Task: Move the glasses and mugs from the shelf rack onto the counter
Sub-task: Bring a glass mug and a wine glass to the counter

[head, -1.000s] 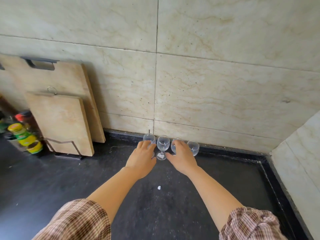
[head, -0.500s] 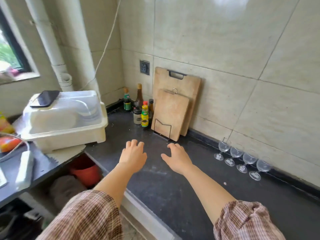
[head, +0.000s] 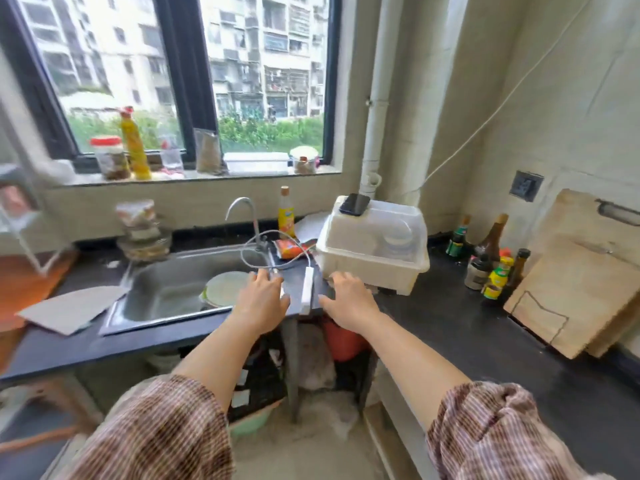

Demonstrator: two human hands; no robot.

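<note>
Black counter point(head: 467, 327), two cutting boards point(head: 581, 289), left hand point(head: 263, 299) and right hand point(head: 349, 301) both spread, empty

white dish box point(head: 372, 252) w/ phone point(head: 354, 204) on lid, beside steel sink point(head: 166, 292); cutting boards point(head: 575, 289) lean at right.

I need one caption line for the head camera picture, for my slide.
Both empty hands, left and right, reach toward the sink and covered dish box.
</note>
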